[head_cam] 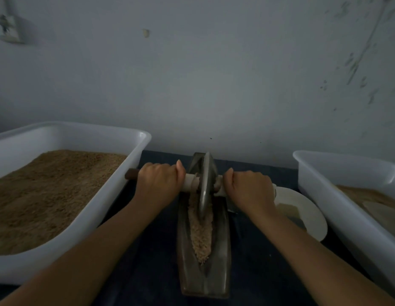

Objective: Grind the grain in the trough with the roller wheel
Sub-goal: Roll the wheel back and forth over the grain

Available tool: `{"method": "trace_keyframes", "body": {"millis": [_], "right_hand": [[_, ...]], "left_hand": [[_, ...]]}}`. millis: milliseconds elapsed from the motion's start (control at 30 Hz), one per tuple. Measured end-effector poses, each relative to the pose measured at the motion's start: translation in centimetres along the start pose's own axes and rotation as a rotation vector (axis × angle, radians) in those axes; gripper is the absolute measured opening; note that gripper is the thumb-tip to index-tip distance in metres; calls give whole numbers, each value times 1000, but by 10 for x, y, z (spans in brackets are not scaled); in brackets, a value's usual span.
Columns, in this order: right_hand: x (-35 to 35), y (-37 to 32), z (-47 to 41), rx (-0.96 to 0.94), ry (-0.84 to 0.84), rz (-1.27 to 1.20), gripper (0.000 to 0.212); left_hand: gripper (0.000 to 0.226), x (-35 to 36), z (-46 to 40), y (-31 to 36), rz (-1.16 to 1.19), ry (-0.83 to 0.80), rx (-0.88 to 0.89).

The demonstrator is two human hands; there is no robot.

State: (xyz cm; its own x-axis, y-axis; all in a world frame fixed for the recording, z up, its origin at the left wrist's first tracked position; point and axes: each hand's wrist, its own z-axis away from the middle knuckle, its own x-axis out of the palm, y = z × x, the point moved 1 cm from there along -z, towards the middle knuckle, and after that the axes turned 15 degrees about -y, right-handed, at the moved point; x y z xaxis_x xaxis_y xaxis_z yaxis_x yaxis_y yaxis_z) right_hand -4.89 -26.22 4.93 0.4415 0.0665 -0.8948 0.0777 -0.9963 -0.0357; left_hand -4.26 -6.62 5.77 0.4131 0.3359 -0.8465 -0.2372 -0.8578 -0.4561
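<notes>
Head view: both hands' fingers (pixel 163 173) wrap the roller wheel (pixel 205 184) axle.

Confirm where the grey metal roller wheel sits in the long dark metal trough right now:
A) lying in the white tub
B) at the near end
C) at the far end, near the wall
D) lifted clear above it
C: the roller wheel stands toward the trough's far end, grain trailing nearer.

No legible text, label, brand, number or sign appears on any surface in view.
</notes>
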Motion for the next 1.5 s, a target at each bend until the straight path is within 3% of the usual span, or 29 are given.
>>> {"method": "trace_keyframes", "body": {"millis": [233,367,433,633,733,833,900,967,1133,1233,1500], "right_hand": [[11,3,-23,1,68,-6,53],[4,1,-7,-29,0,37,52],[-7,-4,7,-61,54,42,51],[-25,-5,39,-114,-30,76,48],[-24,-1,49,-107,-157,48,50],[-28,-1,50,-93,-160,28,50],[-23,-2,44,-81,-149,75,49],[-17,-1,33,-36,-133,89,51],[1,2,1,-15,35,42,54],[8,6,-15,-19,67,49,52],[5,6,-10,-9,-61,74,51]], "left_hand": [[41,17,-27,0,71,34,-8],[22,11,-10,2,252,50,-33],[7,4,6,1,355,145,5],[26,-6,37,0,424,204,97],[36,-10,43,-1,341,193,160],[41,-9,41,-2,286,129,186],[62,-6,33,-2,102,29,188],[71,-5,26,-2,12,29,133],[63,4,-1,-6,21,108,73],[61,8,-17,-5,-38,2,39],[57,16,-22,-1,-30,-26,49]]}}
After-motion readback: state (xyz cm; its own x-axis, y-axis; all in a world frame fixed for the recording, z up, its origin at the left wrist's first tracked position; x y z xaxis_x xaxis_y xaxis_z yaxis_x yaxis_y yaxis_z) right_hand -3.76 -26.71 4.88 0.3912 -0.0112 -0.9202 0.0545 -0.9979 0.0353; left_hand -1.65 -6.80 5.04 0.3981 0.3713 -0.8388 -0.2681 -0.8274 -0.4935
